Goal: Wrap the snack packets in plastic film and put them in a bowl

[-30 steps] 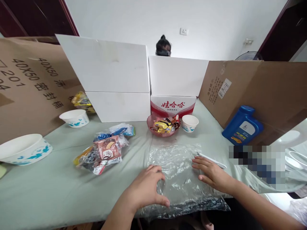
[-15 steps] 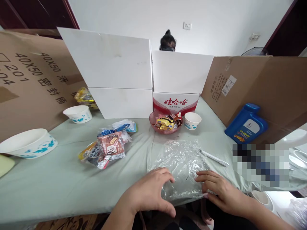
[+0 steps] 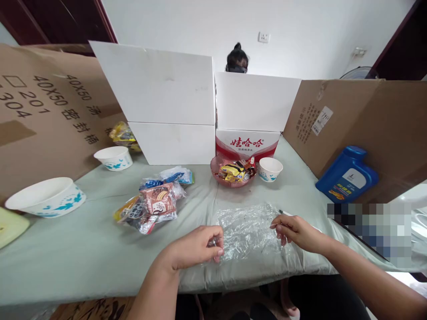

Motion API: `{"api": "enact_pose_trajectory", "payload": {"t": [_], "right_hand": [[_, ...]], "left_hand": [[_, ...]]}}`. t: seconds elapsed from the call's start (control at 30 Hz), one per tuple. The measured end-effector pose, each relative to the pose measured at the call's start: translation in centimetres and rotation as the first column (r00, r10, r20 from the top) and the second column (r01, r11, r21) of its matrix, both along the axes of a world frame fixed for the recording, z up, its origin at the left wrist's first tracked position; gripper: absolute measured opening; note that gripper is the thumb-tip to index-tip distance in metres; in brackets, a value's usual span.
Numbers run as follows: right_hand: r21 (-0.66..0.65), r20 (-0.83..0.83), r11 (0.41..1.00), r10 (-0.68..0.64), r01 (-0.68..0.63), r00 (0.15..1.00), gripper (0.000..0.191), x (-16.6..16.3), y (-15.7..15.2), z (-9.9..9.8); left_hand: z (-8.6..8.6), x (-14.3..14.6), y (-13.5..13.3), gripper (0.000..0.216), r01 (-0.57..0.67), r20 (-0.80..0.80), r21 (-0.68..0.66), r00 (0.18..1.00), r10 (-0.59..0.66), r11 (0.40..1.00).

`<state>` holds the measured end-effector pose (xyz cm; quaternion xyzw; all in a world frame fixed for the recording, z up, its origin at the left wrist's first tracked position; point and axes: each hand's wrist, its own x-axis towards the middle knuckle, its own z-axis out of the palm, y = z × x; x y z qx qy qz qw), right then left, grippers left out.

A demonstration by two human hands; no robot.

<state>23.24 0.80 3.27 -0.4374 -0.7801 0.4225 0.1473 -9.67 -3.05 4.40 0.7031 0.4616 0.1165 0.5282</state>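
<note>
A clear, crinkled plastic bag [image 3: 248, 233] is spread flat on the table between my two hands. My left hand [image 3: 205, 243] is closed at its left edge, fingers curled and thumb pressed in on the film. At the bag's right edge my right hand [image 3: 293, 231] is closed, with thumb and fingertips pinching the film. A white pen [image 3: 286, 214] lies just behind my right hand, which covers most of it. Beyond the bag stands a pink glass bowl [image 3: 233, 181] of wrapped candies, with a small paper bowl [image 3: 271, 170] beside it.
Several packaged snacks [image 3: 158, 200] are piled on the green tablecloth [image 3: 133, 266]. Two paper bowls [image 3: 63, 202] stand at the left. A blue bottle [image 3: 347, 175] leans by the right cardboard panel [image 3: 360, 115]. White boxes [image 3: 173, 142] wall off the back; a person's head [image 3: 237, 58] shows above.
Both hands have gone from spread fingers to closed on the bag's sides. My right hand rose over the pen. The bag's front edge has shifted away from the table edge.
</note>
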Motion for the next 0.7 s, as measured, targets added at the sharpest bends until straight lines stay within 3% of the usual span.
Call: {"api": "enact_pose_trajectory", "payload": {"t": [0.07, 0.17, 0.23, 0.33, 0.63, 0.7], "right_hand": [[0.029, 0.028, 0.999, -0.041, 0.040, 0.999, 0.029, -0.7, 1.1, -0.4], [0.189, 0.235, 0.976, -0.152, 0.109, 0.960, 0.025, -2.0, 2.8, -0.5], [0.289, 0.368, 0.950, -0.226, 0.120, 0.902, 0.023, -2.7, 3.7, -0.6], [0.356, 0.432, 0.926, -0.280, 0.123, 0.857, 0.020, -3.3, 4.6, -1.0], [0.433, 0.514, 0.899, -0.314, 0.074, 0.798, 0.024, -3.9, 5.5, -2.0], [0.436, 0.537, 0.899, -0.306, 0.051, 0.786, 0.024, -4.2, 5.9, -2.1]], "left_hand": [[-0.9, -0.2, 0.8, 0.009, -0.150, -0.018, 0.118, 0.988, 0.153, 0.982], [-2.4, 0.2, 2.2, 0.011, -0.369, -0.049, 0.322, 0.913, 0.405, 0.872], [-3.1, 0.7, 3.0, 0.015, -0.433, -0.103, 0.406, 0.853, 0.511, 0.804], [-3.4, 1.4, 3.5, 0.022, -0.427, -0.255, 0.463, 0.775, 0.578, 0.777], [-2.1, 1.3, 2.3, 0.031, -0.299, -0.533, 0.459, 0.660, 0.529, 0.837], [-1.5, 1.3, 1.9, 0.032, -0.278, -0.562, 0.554, 0.571, 0.599, 0.785]]}}
